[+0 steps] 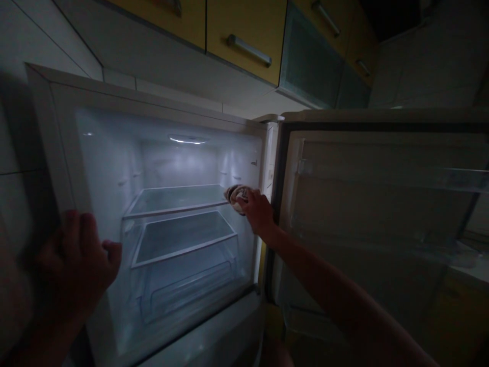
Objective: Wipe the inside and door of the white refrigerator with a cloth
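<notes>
Ahead is a refrigerator [153, 109] with its inside lit. My right hand [260, 211] is closed around a bunched, patterned cloth [237, 196] near the inner right wall, at the right end of the upper glass shelf [179, 200]. Whether the cloth touches the wall or the shelf edge I cannot tell. On the left, my left hand [82, 250] is against the refrigerator's left front edge, thumb apart from the fingers and nothing held. Below the upper shelf are a lower glass shelf [187, 237] and a clear drawer [191, 285].
The refrigerator door [367, 214] stands wide on the right, with clear racks on its inner side. Yellow cabinets [244, 30] with metal handles hang overhead. A lamp [189, 139] glows at the compartment's ceiling. White tiles [19, 127] cover the left wall.
</notes>
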The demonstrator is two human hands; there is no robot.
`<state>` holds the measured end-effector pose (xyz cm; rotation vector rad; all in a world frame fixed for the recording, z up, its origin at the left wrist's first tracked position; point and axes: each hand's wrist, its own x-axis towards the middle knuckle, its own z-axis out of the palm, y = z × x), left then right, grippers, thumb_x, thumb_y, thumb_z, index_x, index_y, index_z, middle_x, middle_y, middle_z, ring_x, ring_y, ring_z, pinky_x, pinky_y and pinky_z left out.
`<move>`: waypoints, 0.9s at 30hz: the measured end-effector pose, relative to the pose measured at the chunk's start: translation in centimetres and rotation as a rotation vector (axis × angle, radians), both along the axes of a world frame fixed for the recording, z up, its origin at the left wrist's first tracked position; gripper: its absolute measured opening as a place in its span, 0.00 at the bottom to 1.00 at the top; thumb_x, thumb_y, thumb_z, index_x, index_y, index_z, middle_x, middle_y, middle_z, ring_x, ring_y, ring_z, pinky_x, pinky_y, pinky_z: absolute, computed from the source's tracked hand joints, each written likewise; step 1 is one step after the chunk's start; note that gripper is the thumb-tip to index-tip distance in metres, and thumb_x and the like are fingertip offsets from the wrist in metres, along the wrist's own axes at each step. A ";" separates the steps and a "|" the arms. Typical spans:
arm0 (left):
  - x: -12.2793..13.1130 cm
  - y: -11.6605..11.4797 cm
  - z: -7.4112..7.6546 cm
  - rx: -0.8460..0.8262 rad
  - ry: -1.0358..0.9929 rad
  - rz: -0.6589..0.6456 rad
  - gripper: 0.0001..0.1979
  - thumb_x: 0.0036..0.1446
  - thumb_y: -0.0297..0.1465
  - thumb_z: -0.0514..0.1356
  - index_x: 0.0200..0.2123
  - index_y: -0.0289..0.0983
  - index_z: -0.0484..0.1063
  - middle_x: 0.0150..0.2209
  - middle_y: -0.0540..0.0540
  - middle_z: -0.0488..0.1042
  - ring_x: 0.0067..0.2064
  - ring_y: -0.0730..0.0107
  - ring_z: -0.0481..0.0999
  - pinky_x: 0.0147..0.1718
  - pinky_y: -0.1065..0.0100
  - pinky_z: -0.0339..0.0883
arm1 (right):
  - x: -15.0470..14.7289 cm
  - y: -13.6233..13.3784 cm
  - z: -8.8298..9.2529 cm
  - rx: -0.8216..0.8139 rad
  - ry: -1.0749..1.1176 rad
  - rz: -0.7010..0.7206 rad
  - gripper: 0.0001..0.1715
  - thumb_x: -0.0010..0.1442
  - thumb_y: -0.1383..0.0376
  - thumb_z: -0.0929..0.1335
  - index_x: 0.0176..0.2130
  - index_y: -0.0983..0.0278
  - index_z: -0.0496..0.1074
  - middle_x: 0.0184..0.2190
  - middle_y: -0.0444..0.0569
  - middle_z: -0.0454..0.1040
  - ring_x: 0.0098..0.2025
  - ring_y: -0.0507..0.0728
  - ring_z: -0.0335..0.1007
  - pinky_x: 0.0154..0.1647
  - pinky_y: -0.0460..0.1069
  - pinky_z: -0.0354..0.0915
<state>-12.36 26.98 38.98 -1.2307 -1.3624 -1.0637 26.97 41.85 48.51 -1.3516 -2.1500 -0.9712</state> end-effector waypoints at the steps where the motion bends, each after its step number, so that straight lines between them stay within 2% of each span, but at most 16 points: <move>1: -0.1 0.0 -0.1 -0.006 -0.012 -0.007 0.53 0.58 0.32 0.62 0.81 0.38 0.41 0.80 0.30 0.49 0.75 0.22 0.57 0.67 0.21 0.57 | -0.2 0.2 1.1 0.036 0.053 -0.022 0.23 0.78 0.62 0.62 0.67 0.52 0.71 0.62 0.61 0.69 0.63 0.67 0.61 0.59 0.59 0.65; 3: -0.1 0.1 -0.1 -0.022 -0.026 -0.025 0.53 0.58 0.32 0.62 0.81 0.39 0.39 0.80 0.31 0.48 0.76 0.23 0.56 0.68 0.21 0.55 | -0.6 0.4 2.3 0.078 0.142 -0.062 0.24 0.78 0.62 0.62 0.69 0.52 0.68 0.62 0.62 0.67 0.63 0.68 0.60 0.58 0.59 0.66; 4: 0.0 0.1 -0.1 -0.022 -0.027 -0.034 0.53 0.58 0.32 0.62 0.81 0.40 0.39 0.81 0.32 0.47 0.76 0.24 0.56 0.69 0.22 0.55 | -0.7 0.5 2.2 0.068 0.162 -0.075 0.25 0.78 0.62 0.62 0.70 0.51 0.67 0.63 0.62 0.67 0.64 0.68 0.60 0.59 0.60 0.66; 6: 0.1 0.1 -0.2 -0.019 -0.027 -0.047 0.54 0.58 0.32 0.62 0.81 0.39 0.39 0.81 0.32 0.47 0.76 0.23 0.56 0.69 0.24 0.55 | -0.8 0.4 0.5 -0.002 0.151 -0.089 0.25 0.78 0.63 0.61 0.70 0.50 0.67 0.65 0.61 0.66 0.65 0.66 0.61 0.61 0.60 0.66; 9: 0.1 0.2 -0.2 -0.011 -0.055 -0.049 0.53 0.57 0.33 0.63 0.81 0.39 0.41 0.80 0.32 0.48 0.76 0.24 0.56 0.69 0.25 0.55 | -1.3 -0.1 -5.1 -0.120 0.120 -0.103 0.23 0.77 0.66 0.63 0.66 0.51 0.71 0.64 0.59 0.67 0.64 0.63 0.65 0.60 0.58 0.69; 13: 0.1 0.3 -0.1 -0.001 -0.060 -0.047 0.52 0.57 0.33 0.64 0.81 0.36 0.44 0.80 0.29 0.50 0.75 0.23 0.57 0.69 0.26 0.55 | -3.0 -0.5 -13.3 -0.264 0.132 -0.132 0.24 0.71 0.69 0.69 0.62 0.51 0.74 0.59 0.58 0.73 0.56 0.61 0.74 0.49 0.52 0.73; 15: 0.1 0.3 -0.1 -0.013 -0.078 -0.058 0.51 0.58 0.33 0.64 0.80 0.35 0.45 0.80 0.29 0.50 0.75 0.24 0.57 0.69 0.26 0.55 | -3.9 -0.7 -16.2 -0.329 0.165 -0.155 0.25 0.69 0.71 0.69 0.61 0.50 0.75 0.56 0.57 0.75 0.51 0.61 0.77 0.42 0.50 0.73; 17: 0.1 0.2 0.0 -0.015 -0.072 -0.062 0.51 0.58 0.32 0.64 0.80 0.34 0.45 0.80 0.29 0.49 0.75 0.24 0.56 0.69 0.26 0.54 | -4.3 -0.8 -18.1 -0.377 0.207 -0.168 0.27 0.67 0.74 0.68 0.59 0.51 0.76 0.54 0.57 0.76 0.48 0.61 0.79 0.38 0.49 0.73; 19: 0.2 0.2 0.0 -0.005 -0.049 -0.055 0.51 0.58 0.31 0.65 0.80 0.33 0.46 0.79 0.27 0.49 0.75 0.23 0.56 0.69 0.25 0.54 | -4.4 -0.6 -19.1 -0.401 0.255 -0.157 0.30 0.64 0.76 0.68 0.60 0.52 0.76 0.54 0.57 0.76 0.48 0.61 0.80 0.40 0.49 0.74; 21: 0.3 0.1 -0.1 0.000 -0.078 -0.088 0.49 0.59 0.30 0.65 0.80 0.32 0.48 0.80 0.27 0.49 0.76 0.22 0.55 0.71 0.24 0.50 | -4.4 -0.2 -19.3 -0.401 0.315 -0.140 0.34 0.62 0.76 0.68 0.64 0.55 0.73 0.54 0.57 0.76 0.49 0.61 0.80 0.46 0.51 0.75; 24: 0.5 0.0 0.0 0.013 -0.160 -0.191 0.45 0.62 0.33 0.64 0.79 0.36 0.52 0.80 0.31 0.49 0.77 0.25 0.53 0.73 0.24 0.42 | -5.5 1.2 -18.6 -0.375 0.403 -0.090 0.39 0.62 0.73 0.68 0.70 0.58 0.67 0.60 0.60 0.73 0.55 0.62 0.78 0.51 0.52 0.75; 27: 0.6 0.0 0.1 0.053 -0.135 -0.229 0.40 0.68 0.40 0.59 0.79 0.38 0.53 0.80 0.32 0.51 0.77 0.30 0.56 0.73 0.26 0.42 | -7.8 3.1 -17.6 -0.357 0.435 0.025 0.35 0.60 0.73 0.69 0.65 0.60 0.71 0.62 0.59 0.72 0.63 0.64 0.72 0.59 0.54 0.72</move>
